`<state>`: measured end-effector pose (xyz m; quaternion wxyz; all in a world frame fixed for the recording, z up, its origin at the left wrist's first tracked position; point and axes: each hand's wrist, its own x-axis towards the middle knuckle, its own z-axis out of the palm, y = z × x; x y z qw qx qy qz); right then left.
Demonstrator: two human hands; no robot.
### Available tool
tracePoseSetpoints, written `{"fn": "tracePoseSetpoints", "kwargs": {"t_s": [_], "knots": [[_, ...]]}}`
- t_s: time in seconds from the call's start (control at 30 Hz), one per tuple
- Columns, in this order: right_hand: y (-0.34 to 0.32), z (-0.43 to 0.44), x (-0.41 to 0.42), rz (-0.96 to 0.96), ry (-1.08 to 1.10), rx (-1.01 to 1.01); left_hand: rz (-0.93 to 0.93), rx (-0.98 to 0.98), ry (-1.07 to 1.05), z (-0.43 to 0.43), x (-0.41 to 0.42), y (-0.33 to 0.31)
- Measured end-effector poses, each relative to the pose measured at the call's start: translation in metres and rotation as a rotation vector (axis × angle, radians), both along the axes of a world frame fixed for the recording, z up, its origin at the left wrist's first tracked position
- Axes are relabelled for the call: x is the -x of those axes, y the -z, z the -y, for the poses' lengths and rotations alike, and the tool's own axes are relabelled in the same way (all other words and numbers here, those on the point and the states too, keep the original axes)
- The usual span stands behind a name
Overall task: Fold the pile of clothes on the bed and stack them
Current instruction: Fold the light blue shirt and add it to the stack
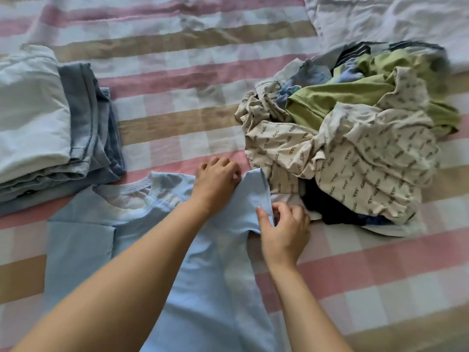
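Reaches both bare forearms in from the lower edge, over a light blue T-shirt spread flat on the checked bedsheet, collar pointing away. Crosses the left forearm over the chest of the shirt, hiding much of it; loses the lower hem past the bottom edge.

Pinches the hem of the right-side sleeve between thumb and curled fingers of the right hand, thumb laid along the sleeve's edge. Grips the shoulder cloth with the left hand, knuckles up, fingers curled tight at the sleeve's upper corner; keeps those fingertips tucked under, out of sight. Holds the sleeve stretched between the two hands, raised a little off the sheet.

Just right of the hands: a pile of unfolded clothes, touching the sleeve's outer edge, with a beige printed piece on top, green behind, something dark beneath, hard to tell apart.

Farther left, just past the shirt's other shoulder: a folded stack, pale cloth over denim-blue, cut off at the left edge.

Farthest, top right: a white quilt, crumpled.
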<state>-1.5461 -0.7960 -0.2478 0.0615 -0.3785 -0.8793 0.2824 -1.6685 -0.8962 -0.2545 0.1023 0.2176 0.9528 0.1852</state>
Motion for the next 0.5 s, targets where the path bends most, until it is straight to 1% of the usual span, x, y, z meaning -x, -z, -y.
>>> {"fn": "tracePoseSetpoints", "kwargs": {"t_s": [0.07, 0.13, 0.2, 0.23, 0.33, 0.37, 0.4, 0.43, 0.5], "knots": [[-0.001, -0.001, -0.004, -0.138, 0.007, 0.035, 0.022, -0.016, -0.013, -0.003, 0.000, 0.003], [-0.004, -0.006, -0.008, -0.223, 0.028, 0.094, 0.029, -0.104, -0.082, -0.006, 0.000, 0.003], [-0.005, -0.012, -0.012, -0.179, 0.066, 0.170, 0.011, -0.168, -0.120, -0.011, 0.001, 0.002], [-0.003, -0.015, -0.013, -0.135, 0.080, 0.195, -0.003, -0.167, -0.108, -0.015, 0.000, 0.003], [0.000, -0.023, -0.012, -0.009, 0.066, 0.211, -0.109, -0.079, -0.059, -0.025, -0.004, 0.011], [-0.001, -0.025, -0.010, 0.013, 0.049, 0.224, -0.127, -0.031, -0.078, -0.028, -0.006, 0.012], [-0.002, -0.026, -0.009, 0.025, 0.029, 0.252, -0.130, -0.022, -0.135, -0.029, -0.008, 0.012], [-0.004, -0.027, -0.008, 0.021, 0.010, 0.294, -0.124, -0.069, -0.218, -0.030, -0.012, 0.009], [-0.008, -0.026, -0.011, -0.051, -0.007, 0.402, -0.123, -0.314, -0.360, -0.028, -0.024, -0.004]]}}
